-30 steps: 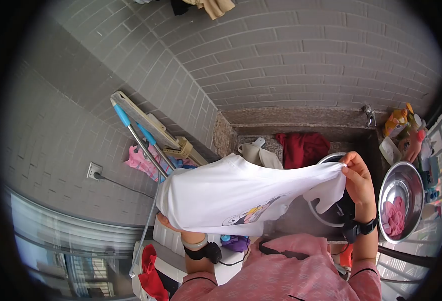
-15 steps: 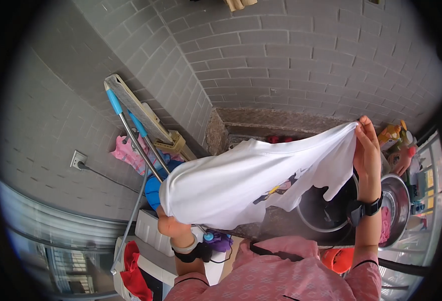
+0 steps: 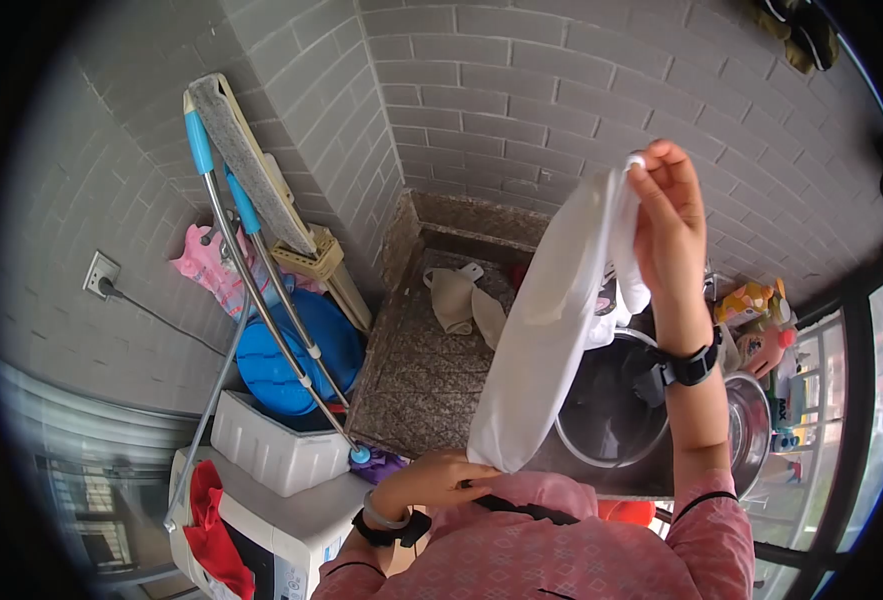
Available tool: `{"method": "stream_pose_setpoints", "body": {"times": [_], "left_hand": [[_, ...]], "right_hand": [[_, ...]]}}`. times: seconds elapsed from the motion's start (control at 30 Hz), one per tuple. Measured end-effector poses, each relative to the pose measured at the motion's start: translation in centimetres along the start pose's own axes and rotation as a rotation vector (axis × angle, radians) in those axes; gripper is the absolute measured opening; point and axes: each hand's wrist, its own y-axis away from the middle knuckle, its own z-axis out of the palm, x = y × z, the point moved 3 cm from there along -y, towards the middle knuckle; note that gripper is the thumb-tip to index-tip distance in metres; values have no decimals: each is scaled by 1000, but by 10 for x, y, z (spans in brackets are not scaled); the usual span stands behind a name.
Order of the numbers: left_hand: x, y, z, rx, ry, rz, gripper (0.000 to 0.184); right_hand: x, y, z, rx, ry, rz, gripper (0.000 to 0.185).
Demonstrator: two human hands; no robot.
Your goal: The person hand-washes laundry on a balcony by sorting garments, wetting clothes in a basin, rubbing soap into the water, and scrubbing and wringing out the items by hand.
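A white T-shirt [image 3: 544,340] with a dark print, mostly folded out of sight, hangs in a long narrow bunch between my two hands. My right hand [image 3: 669,215], raised high, pinches its upper end between thumb and fingers. Down near my body, my left hand [image 3: 439,482] is closed on the lower end; its fingertips are partly hidden by the cloth. Behind the shirt is a stone sink [image 3: 411,370] with a beige cloth [image 3: 453,300] lying in it. A metal basin [image 3: 601,462] stands to the right, below my right hand, partly covered by the shirt.
Two mop poles [image 3: 261,315] lean on the left beside a blue tub [image 3: 296,365]. A white container [image 3: 261,450] sits on a white appliance [image 3: 336,520] with a red cloth [image 3: 216,530]. Bottles [image 3: 761,350] and another metal basin [image 3: 751,425] stand at the right.
The shirt has gone from spread sideways to a steep, narrow bunch. My left hand has moved right, towards my body; my right hand has risen and moved left. The view has shifted.
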Motion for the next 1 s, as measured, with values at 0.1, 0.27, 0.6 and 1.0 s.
{"method": "stream_pose_setpoints", "body": {"times": [0.1, 0.27, 0.6, 1.0], "left_hand": [[-11, 14, -1, -112, -98, -70, 28], [-40, 61, -31, 262, -80, -273, 22], [-95, 22, -44, 577, -526, -333, 58], [-3, -137, 75, -222, -550, 486, 64]], "right_hand": [[43, 18, 34, -193, 164, 58, 24], [113, 82, 84, -476, 319, 207, 21], [197, 213, 43, -878, 934, 156, 75], [183, 270, -176, 907, -545, 834, 14]]}}
